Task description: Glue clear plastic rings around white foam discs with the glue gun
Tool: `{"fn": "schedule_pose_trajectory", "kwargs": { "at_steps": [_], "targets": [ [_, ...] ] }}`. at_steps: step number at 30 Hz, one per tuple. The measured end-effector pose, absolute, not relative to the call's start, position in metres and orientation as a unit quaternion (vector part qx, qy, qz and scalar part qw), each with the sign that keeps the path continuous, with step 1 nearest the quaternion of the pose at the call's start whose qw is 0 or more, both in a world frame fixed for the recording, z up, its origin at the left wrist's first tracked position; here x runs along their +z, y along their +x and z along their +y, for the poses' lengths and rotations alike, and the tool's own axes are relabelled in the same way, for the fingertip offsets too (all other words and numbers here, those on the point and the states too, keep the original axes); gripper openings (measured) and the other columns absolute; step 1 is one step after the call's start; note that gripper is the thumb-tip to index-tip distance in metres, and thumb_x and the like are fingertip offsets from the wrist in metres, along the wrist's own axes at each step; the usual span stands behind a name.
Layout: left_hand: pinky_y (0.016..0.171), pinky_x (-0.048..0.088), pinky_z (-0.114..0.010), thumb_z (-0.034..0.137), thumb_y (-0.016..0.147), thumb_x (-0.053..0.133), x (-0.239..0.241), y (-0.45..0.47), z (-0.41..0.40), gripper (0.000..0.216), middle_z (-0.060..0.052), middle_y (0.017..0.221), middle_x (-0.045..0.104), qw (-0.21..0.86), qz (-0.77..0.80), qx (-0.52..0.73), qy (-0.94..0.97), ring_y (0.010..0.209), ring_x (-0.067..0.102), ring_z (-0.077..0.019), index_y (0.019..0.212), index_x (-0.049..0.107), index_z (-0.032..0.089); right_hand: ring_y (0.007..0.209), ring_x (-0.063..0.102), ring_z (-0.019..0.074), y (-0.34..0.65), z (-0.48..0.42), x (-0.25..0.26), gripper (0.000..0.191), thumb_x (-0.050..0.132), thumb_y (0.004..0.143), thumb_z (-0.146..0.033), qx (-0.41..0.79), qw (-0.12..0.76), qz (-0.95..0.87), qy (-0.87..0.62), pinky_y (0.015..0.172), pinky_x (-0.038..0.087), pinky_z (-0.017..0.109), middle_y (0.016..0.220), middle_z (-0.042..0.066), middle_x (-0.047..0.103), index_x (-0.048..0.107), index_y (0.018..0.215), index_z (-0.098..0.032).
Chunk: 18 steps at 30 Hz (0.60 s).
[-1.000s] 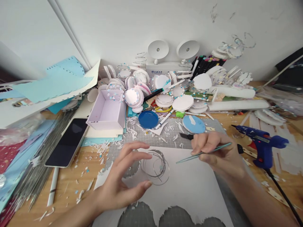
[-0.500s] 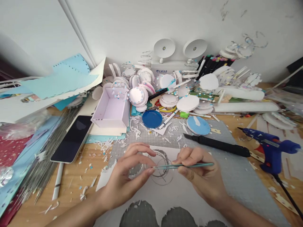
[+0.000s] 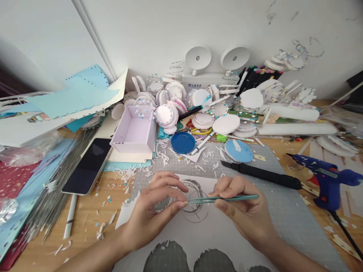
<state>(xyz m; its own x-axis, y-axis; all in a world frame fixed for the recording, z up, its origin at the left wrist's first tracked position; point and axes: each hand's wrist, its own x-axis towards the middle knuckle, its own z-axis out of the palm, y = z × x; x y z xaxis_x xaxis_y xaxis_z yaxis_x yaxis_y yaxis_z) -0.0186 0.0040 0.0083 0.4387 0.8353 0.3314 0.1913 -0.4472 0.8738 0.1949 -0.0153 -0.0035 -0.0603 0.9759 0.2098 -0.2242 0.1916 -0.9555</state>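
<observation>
Pinched between the thumb and fingers of my right hand (image 3: 241, 202) is a pair of teal tweezers (image 3: 238, 198), lying nearly level with its tips pointing left. Thumb and index finger of my left hand (image 3: 161, 200) close together right at those tips, on something too small to make out. Thin dark curved lines, which look like wire loops (image 3: 195, 186), show behind the tweezers; whether either hand touches them I cannot tell. Under both hands lies a white paper sheet (image 3: 170, 230) with round cut-outs and a drawn circle, on a grey cutting mat (image 3: 300, 223).
A black craft knife (image 3: 263, 175) and a blue glue gun (image 3: 326, 179) lie to the right. On the left are a phone (image 3: 86, 166) and a bundle of wires (image 3: 62, 181). Behind stand a lilac box (image 3: 133, 130), a blue lid (image 3: 183, 142) and many white foam discs (image 3: 226, 124).
The whole view has shifted very slightly. Both hands keep the same pose, and the tweezers stay at my left fingertips.
</observation>
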Motion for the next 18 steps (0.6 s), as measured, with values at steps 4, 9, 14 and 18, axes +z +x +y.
{"fn": "schedule_pose_trajectory", "kwargs": {
  "at_steps": [4, 9, 14, 18],
  "targets": [
    [0.092, 0.044, -0.040, 0.015, 0.085, 0.063, 0.008, -0.019, 0.004, 0.008, -0.006, 0.095, 0.069, 0.396, 0.342, 0.401, 0.752, 0.104, 0.056, -0.0232, 0.089, 0.068, 0.020, 0.071, 0.063, 0.0144, 0.197, -0.015, -0.006, 0.013, 0.070, 0.078, -0.014, 0.538, 0.571, -0.497, -0.371, 0.062, 0.054, 0.027, 0.070, 0.000, 0.058, 0.063, 0.077, -0.024],
    [0.091, 0.044, -0.039, 0.012, 0.086, 0.060, 0.009, -0.019, 0.003, 0.009, -0.007, 0.095, 0.067, 0.405, 0.356, 0.400, 0.742, 0.100, 0.056, -0.0221, 0.087, 0.066, 0.019, 0.075, 0.064, 0.0149, 0.204, -0.010, -0.008, 0.011, 0.069, 0.080, -0.016, 0.524, 0.574, -0.504, -0.376, 0.065, 0.053, 0.029, 0.076, 0.000, 0.060, 0.062, 0.080, -0.024],
    [0.065, 0.044, -0.028, 0.021, 0.090, 0.054, 0.016, -0.024, 0.001, 0.018, -0.005, 0.073, 0.063, 0.439, 0.381, 0.405, 0.706, 0.071, 0.055, -0.0166, 0.080, 0.067, 0.017, 0.075, 0.066, 0.0167, 0.204, -0.002, 0.016, 0.027, 0.065, 0.076, -0.001, 0.361, 0.584, -0.634, -0.355, 0.065, 0.054, 0.032, 0.077, 0.001, 0.065, 0.064, 0.085, -0.026],
    [0.047, 0.031, -0.023, 0.039, 0.092, 0.051, 0.019, -0.029, -0.005, 0.035, 0.000, 0.056, 0.054, 0.552, 0.383, 0.366, 0.644, 0.049, 0.040, -0.0101, 0.076, 0.069, 0.015, 0.072, 0.067, 0.0162, 0.192, -0.002, 0.044, 0.031, 0.061, 0.078, -0.001, 0.162, 0.483, -0.820, -0.261, 0.063, 0.057, 0.032, 0.088, 0.006, 0.073, 0.063, 0.097, -0.025]
  ]
}}
